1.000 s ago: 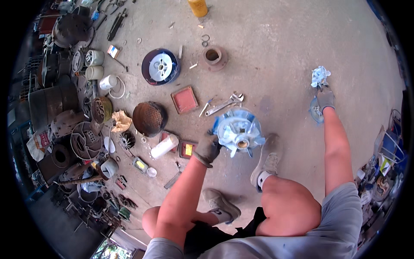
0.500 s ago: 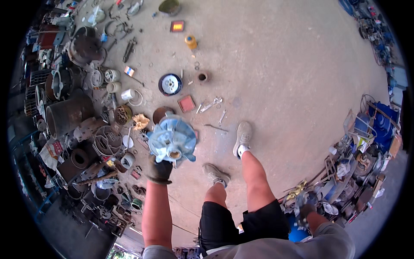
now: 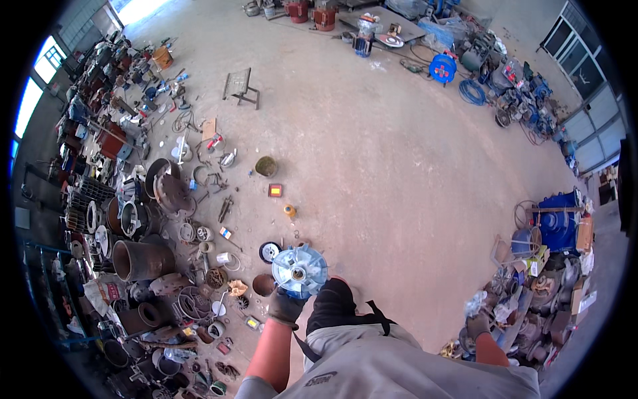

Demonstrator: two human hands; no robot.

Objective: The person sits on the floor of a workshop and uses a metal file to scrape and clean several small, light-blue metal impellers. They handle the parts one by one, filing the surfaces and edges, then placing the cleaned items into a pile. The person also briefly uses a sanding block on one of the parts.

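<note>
My left hand [image 3: 287, 307], in a dark glove, grips the near rim of a blue motor end cover [image 3: 310, 261]. The cover is a round casting with ribs and a bored hub at its centre, and it is held up off the floor in front of my legs. My right hand [image 3: 477, 326], also gloved, is out to the right beside a heap of parts. Crumpled clear plastic [image 3: 474, 304] shows at its fingers, which are mostly hidden. Just beyond the cover, a black-rimmed wheel [image 3: 269, 252] and a rusty ring [image 3: 263, 284] lie on the floor.
Metal parts, including a large rusty cylinder [image 3: 143, 258], crowd the left side. A yellow bottle [image 3: 289, 211], a bucket [image 3: 266, 166] and a small stool [image 3: 240, 86] stand ahead. On the right are a blue housing [image 3: 557, 223] and scrap; a blue cable reel [image 3: 442, 68] stands far off.
My view has tilted up, bringing the far floor and doors into sight. The end cover, still in my left hand, now appears lower and farther right, over my legs. My right hand remains at the right.
</note>
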